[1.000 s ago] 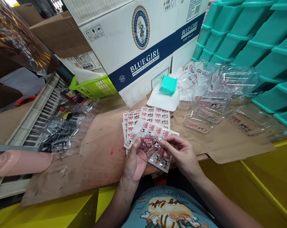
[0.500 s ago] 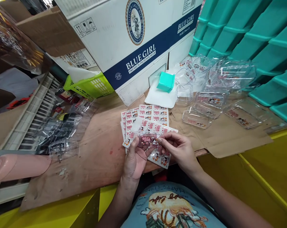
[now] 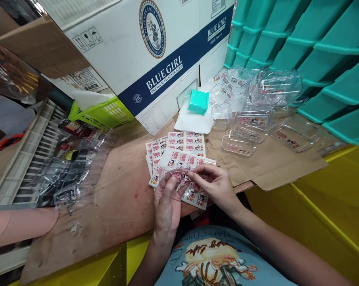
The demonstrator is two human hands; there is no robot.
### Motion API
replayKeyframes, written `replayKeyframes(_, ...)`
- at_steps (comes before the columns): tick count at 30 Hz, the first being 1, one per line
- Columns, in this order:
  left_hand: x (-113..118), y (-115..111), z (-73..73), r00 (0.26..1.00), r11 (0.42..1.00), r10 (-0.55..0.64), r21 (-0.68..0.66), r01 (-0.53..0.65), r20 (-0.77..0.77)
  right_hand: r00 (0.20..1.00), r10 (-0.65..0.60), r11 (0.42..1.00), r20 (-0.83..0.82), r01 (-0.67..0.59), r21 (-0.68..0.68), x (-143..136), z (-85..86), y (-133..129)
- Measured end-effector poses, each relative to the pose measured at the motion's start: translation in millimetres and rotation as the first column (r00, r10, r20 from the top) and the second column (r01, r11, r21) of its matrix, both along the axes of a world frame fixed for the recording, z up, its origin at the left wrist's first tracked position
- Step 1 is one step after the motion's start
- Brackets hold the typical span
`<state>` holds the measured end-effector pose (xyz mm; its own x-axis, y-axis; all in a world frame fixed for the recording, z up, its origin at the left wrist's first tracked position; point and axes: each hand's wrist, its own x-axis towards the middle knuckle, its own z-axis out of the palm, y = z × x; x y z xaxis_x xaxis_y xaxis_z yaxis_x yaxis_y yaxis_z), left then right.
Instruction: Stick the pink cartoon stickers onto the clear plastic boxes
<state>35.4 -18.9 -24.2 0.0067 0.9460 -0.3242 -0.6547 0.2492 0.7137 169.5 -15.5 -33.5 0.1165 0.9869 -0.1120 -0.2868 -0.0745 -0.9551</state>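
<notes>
1. Holding at the center of my feed: a clear plastic piece (image 3: 177,171), up between both hands, just above the sticker sheets (image 3: 186,145).

2. Here's the left hand (image 3: 166,204): its thumb is clamped over the near left end of the plastic, with fingers supporting from below. That reads as a firm hold.

3. And the right hand (image 3: 213,184): thumb and forefinger come together at the right end of the printed label (image 3: 177,177). Whether that pinch also catches the plastic, I cannot tell from here.

4. Weight? I call it very light, thin-walled and hollow by the look of it; a fingertip hold should carry it easily.

5. Stiffness: I expect the plastic to spring a little and then resist, while the label bends like film. Squeeze hard and the wall could dent or crack.

6. Those glossy highlights tell me it's slick, so I favor thumb against fingers across an edge over pressure on a flat face.

7. Best hold, in my judgment: the left end or rim for the left hand, clear of the print, and only the label's outer corner for the right, since a broad touch might crease it or leave smudges.

8. Beyond the right fingertips, well apart from the grip, similar clear plastic boxes (image 3: 239,143) rest on brown board (image 3: 286,167). Straight ahead past the sheets, a small teal box (image 3: 198,102) sits on white paper (image 3: 194,124).
</notes>
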Motion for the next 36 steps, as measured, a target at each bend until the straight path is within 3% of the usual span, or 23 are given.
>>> replayKeyframes(7,1.6,-3.6,-3.1,0.992,0.992,0.125,-0.031,-0.125,0.009,0.995,0.02,0.999,0.095,-0.022,0.023,-1.4,3.5,-0.3)
replayKeyframes(16,-2.7,5.3,0.7,0.992,0.997,0.017,-0.074,-0.008,0.122,0.928,-0.006,0.994,0.373,-0.036,0.106,-2.7,0.2,1.6)
replayKeyframes(25,-2.7,1.1,-5.2,0.986,0.989,0.107,-0.118,-0.091,0.131,0.905,-0.022,0.985,0.425,-0.052,0.162,-3.3,-1.3,9.9)
replayKeyframes(28,-3.2,2.0,-4.9,0.98,0.989,0.121,-0.104,-0.106,0.155,0.828,-0.068,0.969,0.557,-0.078,0.236,0.3,2.5,11.4)
replayKeyframes(33,-8.3,5.5,-4.8,0.969,0.973,0.18,-0.175,-0.15,0.169,0.531,-0.337,0.897,0.777,-0.069,0.436,14.2,6.8,9.3)
replayKeyframes(36,-11.7,4.9,-4.2,0.967,0.974,0.167,-0.184,-0.132,0.192,0.465,-0.395,0.794,0.793,-0.263,0.549,6.5,3.8,-2.4)
